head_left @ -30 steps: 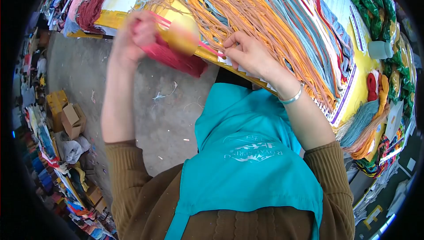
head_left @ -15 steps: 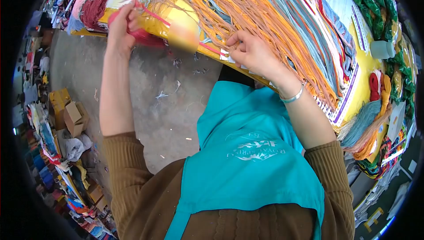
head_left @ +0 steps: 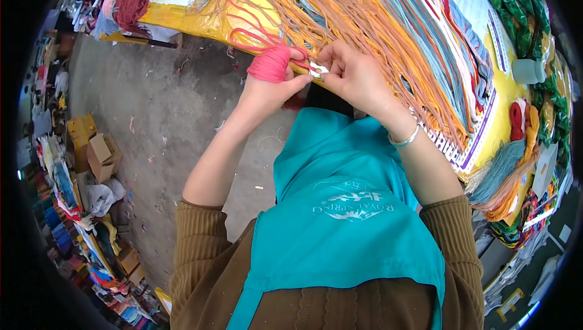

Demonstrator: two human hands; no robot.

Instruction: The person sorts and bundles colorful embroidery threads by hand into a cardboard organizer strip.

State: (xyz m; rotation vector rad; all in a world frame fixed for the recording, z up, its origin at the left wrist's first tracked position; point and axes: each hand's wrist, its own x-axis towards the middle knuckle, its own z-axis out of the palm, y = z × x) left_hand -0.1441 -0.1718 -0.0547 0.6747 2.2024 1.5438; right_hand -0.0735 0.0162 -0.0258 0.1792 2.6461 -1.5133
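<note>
A bundle of pink thread (head_left: 269, 64) is wound around the fingers of my left hand (head_left: 270, 87), whose thumb and fingertips come together at the table's edge. Loose pink strands loop from it onto the yellow tabletop. Between my hands shows a small white card with a hole (head_left: 317, 70), and a pink strand runs to it. My right hand (head_left: 358, 81), curled with thumb and finger pinched, is at the card's right side. Beyond it lie long orange and tan threads (head_left: 340, 20), with blue, white and red ones (head_left: 437, 44) further right.
The yellow table edge (head_left: 176, 19) runs across in front of me. Dark red and pink skeins (head_left: 138, 2) hang at the left. A pale cup (head_left: 527, 71) stands at the right, near more skeins (head_left: 504, 172). Cardboard boxes (head_left: 102, 155) sit on the floor.
My left hand has come right and down from the far left, bringing the pink thread up beside my right hand. The stretched pink strand is now slack. My right hand has barely moved.
</note>
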